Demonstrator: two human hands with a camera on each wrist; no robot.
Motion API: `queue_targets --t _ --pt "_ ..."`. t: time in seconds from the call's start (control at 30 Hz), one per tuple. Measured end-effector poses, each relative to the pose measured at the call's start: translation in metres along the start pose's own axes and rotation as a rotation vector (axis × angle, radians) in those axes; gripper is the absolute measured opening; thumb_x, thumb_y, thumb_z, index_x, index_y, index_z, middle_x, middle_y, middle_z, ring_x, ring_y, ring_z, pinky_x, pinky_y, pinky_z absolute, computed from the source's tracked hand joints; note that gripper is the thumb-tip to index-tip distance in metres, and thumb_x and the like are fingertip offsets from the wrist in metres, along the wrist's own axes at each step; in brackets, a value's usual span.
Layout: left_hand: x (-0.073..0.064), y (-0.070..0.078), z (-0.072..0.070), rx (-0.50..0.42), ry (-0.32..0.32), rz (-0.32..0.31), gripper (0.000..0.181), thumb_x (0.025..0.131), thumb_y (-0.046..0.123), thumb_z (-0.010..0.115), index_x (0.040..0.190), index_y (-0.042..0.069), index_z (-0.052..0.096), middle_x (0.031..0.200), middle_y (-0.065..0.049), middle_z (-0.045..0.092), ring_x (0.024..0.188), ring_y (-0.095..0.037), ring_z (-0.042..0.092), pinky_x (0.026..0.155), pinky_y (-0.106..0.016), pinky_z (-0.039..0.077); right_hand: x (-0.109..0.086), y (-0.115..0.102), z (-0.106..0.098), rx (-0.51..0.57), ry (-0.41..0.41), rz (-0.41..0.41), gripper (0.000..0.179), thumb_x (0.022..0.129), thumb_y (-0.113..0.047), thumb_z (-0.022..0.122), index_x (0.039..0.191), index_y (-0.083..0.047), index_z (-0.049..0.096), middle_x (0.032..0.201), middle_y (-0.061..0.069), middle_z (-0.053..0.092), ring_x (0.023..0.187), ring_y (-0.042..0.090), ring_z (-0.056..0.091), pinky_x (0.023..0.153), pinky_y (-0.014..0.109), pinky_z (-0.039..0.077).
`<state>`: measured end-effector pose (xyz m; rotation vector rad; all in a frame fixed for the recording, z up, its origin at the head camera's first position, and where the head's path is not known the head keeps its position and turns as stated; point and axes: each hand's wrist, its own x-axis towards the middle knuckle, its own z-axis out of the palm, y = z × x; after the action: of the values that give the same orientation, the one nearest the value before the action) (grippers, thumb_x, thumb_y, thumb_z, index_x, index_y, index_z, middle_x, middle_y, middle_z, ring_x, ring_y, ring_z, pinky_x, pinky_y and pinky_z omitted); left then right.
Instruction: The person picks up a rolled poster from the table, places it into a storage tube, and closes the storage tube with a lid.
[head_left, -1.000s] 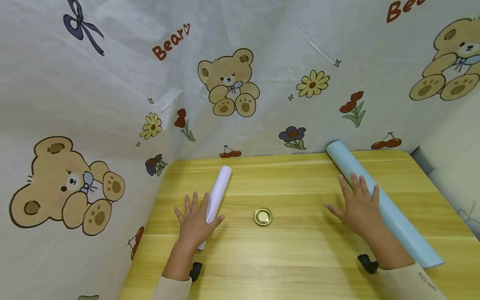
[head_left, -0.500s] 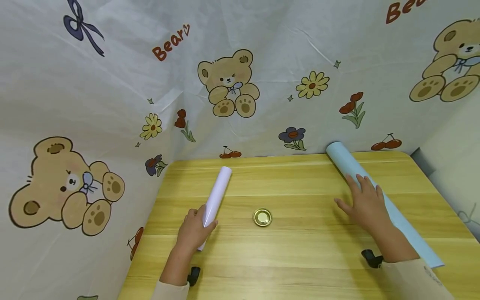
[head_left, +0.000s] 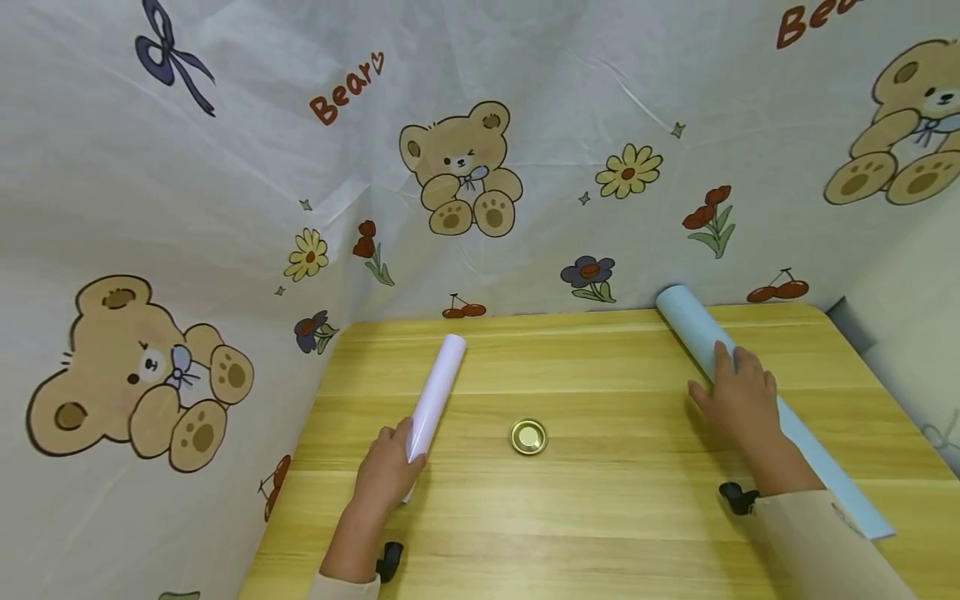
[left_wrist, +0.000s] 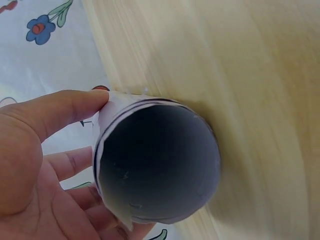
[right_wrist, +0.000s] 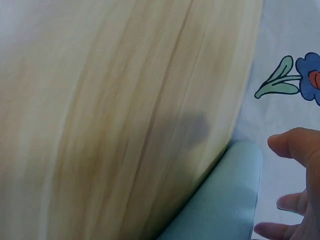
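Left hand (head_left: 387, 469) grips a white roll (head_left: 438, 385); right hand (head_left: 744, 410) (spread) overhangs a blue roll (head_left: 693, 324).

Wood-grain table (head_left: 600, 533) (yellowish) beneath a lilac tube (head_left: 437, 386), gold dish (head_left: 528, 436) and blue roll (head_left: 693, 325).

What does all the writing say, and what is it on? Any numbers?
"Bear", then a heart: red, on the patterned sheet, upper left.
"Bea": red, same sheet, upper right, cut off by the picture's top.
Small marks on the right sleeve: too small to read.
No readable numbers.
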<state>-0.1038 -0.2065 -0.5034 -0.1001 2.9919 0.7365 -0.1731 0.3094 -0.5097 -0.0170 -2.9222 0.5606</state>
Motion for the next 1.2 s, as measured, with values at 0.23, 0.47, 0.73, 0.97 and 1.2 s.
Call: queue_targets --t 0.23,0.47,0.73,0.97,1.2 --pt "-0.001 0.000 0.000 0.011 0.004 0.009 0.069 0.089 0.019 0.077 0.148 -0.001 0.047 0.117 -0.028 0.061 0.096 -0.038 0.065 0.072 -0.052 0.057 0.017 0.000 0.003 0.017 -0.031 0.068 0.082 0.100 -0.028 0.057 0.156 0.012 0.012 0.153 0.048 0.012 0.138 0.066 0.015 0.110 0.078 0.011" --pt "0.002 0.000 0.004 0.002 0.010 0.003 0.071 0.088 0.019 0.079 0.148 0.000 0.047 0.117 -0.027 0.061 0.097 -0.038 0.065 0.074 -0.052 0.057 0.038 0.008 0.011 -0.032 -0.080 0.146 0.084 0.099 -0.028 0.054 0.153 0.017 0.009 0.149 0.052 0.012 0.134 0.068 0.017 0.109 0.077 0.016" --pt "0.002 -0.004 0.008 0.033 0.028 0.005 0.072 0.086 0.020 0.080 0.147 0.000 0.048 0.116 -0.027 0.062 0.094 -0.037 0.065 0.073 -0.051 0.057 0.045 0.010 0.018 -0.098 -0.184 0.187 0.088 0.100 -0.024 0.050 0.155 0.012 -0.009 0.146 0.051 0.008 0.131 0.069 0.013 0.104 0.077 0.017" --pt "0.000 -0.002 0.010 0.043 0.040 0.016 0.072 0.086 0.019 0.080 0.147 -0.001 0.048 0.114 -0.027 0.063 0.094 -0.037 0.065 0.072 -0.051 0.057 0.041 0.014 0.018 -0.143 -0.155 0.161 0.077 0.103 -0.019 0.042 0.156 0.011 -0.006 0.141 0.052 0.014 0.125 0.069 0.021 0.098 0.079 0.024" --pt "-0.003 0.000 0.008 0.073 0.026 0.046 0.073 0.083 0.017 0.083 0.146 0.002 0.051 0.113 -0.024 0.066 0.092 -0.036 0.067 0.072 -0.050 0.057 0.042 0.022 0.019 -0.176 -0.141 0.137 0.074 0.104 -0.020 0.044 0.156 0.010 -0.001 0.137 0.052 0.021 0.119 0.070 0.027 0.093 0.080 0.029"
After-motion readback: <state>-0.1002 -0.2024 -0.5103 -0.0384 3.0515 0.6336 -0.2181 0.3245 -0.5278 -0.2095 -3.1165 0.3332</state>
